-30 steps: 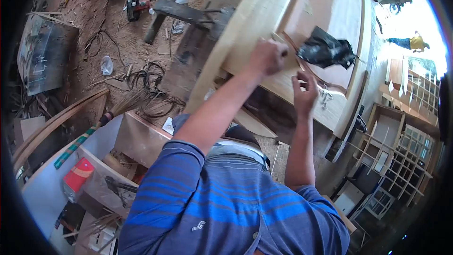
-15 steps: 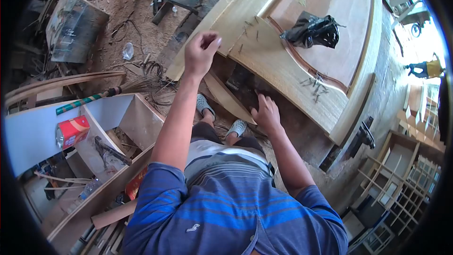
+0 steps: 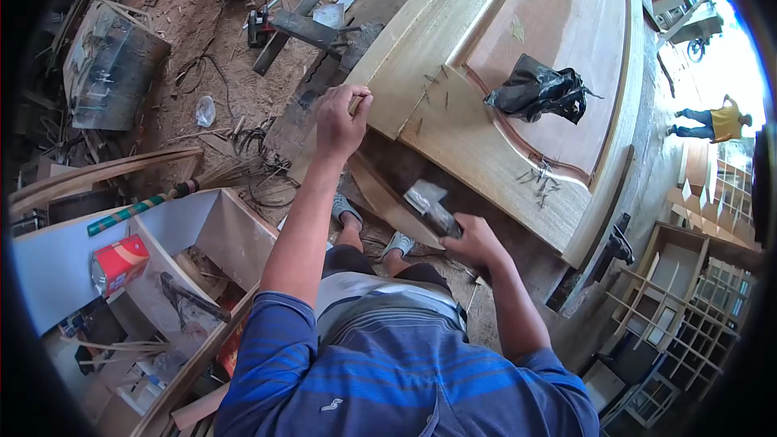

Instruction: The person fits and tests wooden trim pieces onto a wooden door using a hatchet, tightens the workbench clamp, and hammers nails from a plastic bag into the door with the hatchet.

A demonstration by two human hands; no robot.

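My left hand (image 3: 343, 120) is closed, thumb against curled fingers, above the near left edge of the wooden door (image 3: 477, 137). Whatever it pinches, if anything, is hidden. My right hand (image 3: 477, 241) is closed around a short tool with a broad, shiny grey head (image 3: 427, 197), smeared by motion, so its kind is unclear. The tool is held in front of the door's near edge, above a strip of wood (image 3: 384, 198). Loose nails (image 3: 541, 182) lie on the door's frame, with several more nails (image 3: 437, 85) to the left. A black plastic bag (image 3: 538, 91) sits on the panel.
At lower left stands an open wooden cabinet (image 3: 235, 231) with a red can (image 3: 121, 263) and a broom (image 3: 146, 209) on it. A dark clamp (image 3: 622, 243) is at the door's right. Wooden lattice frames (image 3: 680, 307) stand further right. Another person (image 3: 716, 123) stands far right.
My right hand has come up from beneath the door's edge with the grey-headed tool. My left hand has lowered slightly, still closed. The view has shifted, and the far person shows more fully.
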